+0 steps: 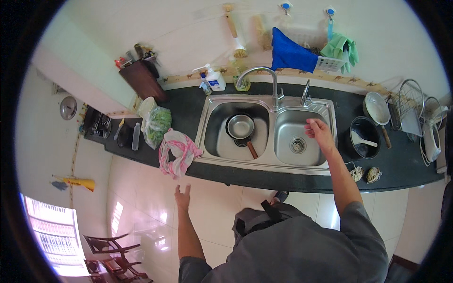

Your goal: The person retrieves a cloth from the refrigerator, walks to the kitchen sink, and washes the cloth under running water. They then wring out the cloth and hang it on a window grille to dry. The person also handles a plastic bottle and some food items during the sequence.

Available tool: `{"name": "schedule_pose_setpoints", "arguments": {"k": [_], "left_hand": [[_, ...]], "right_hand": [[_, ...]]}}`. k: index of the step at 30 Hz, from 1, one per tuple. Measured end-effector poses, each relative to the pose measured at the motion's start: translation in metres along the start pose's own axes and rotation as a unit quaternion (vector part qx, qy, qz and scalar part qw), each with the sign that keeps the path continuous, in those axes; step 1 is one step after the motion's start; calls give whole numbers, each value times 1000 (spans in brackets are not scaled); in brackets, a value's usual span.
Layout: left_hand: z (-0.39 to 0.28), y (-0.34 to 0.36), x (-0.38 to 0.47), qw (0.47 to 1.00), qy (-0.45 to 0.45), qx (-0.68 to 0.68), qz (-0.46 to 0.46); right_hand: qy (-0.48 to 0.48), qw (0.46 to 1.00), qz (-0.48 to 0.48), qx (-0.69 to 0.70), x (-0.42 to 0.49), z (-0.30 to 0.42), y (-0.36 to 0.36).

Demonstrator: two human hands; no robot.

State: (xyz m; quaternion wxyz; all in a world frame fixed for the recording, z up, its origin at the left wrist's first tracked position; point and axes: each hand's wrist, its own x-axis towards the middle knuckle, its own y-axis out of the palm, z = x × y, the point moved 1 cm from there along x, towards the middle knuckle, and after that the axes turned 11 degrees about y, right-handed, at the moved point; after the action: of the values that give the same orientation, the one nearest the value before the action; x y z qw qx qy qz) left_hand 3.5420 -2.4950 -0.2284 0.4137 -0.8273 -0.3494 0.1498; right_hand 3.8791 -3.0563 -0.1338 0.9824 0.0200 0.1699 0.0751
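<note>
My left hand [182, 197] is held below the counter's front edge, fingers apart and holding nothing, just under a pink and white cloth [178, 152] that lies at the edge. Over the smaller right basin [283, 132] of the steel sink hovers my right hand [319, 132]; its fingers are slightly curled, with no object visible in them. The larger left basin [216, 123] holds a small round metal vessel [241, 126] over a dark round thing, with a brown handle [252, 150] pointing toward me. A tall curved faucet [274, 83] stands behind the basins, with a smaller tap [305, 92] to its right.
Left of the sink are a plastic bag of green vegetables [158, 123], a knife block [143, 79] and a clear bottle [136, 137]. Behind stand a pump bottle [215, 79] and a yellowish bottle [242, 76]. At right are a black pot [365, 145], a pan [376, 106] and a wire rack [410, 102].
</note>
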Motion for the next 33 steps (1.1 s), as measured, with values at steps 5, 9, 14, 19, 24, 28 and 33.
{"name": "schedule_pose_setpoints", "arguments": {"k": [5, 9, 14, 19, 24, 28, 33], "left_hand": [[5, -10, 119, 999, 19, 22, 23], [3, -4, 182, 981, 60, 176, 56], [-21, 23, 194, 947, 16, 317, 44], [-11, 25, 200, 964, -28, 265, -6], [7, 25, 231, 974, 96, 205, -1], [-1, 44, 235, 992, 92, 82, 34], [-15, 44, 227, 980, 164, 113, -30]], "right_hand": [[82, 995, 43, -39, -15, -26, 0], [170, 981, -14, -91, -59, -52, -22], [204, 963, -175, 0, -114, -70, -27], [243, 943, -211, 82, -143, -80, 21], [266, 946, -179, 48, -103, -59, 80], [182, 980, -49, -56, -46, -17, 117], [138, 984, 47, -102, 16, 35, 169]]}}
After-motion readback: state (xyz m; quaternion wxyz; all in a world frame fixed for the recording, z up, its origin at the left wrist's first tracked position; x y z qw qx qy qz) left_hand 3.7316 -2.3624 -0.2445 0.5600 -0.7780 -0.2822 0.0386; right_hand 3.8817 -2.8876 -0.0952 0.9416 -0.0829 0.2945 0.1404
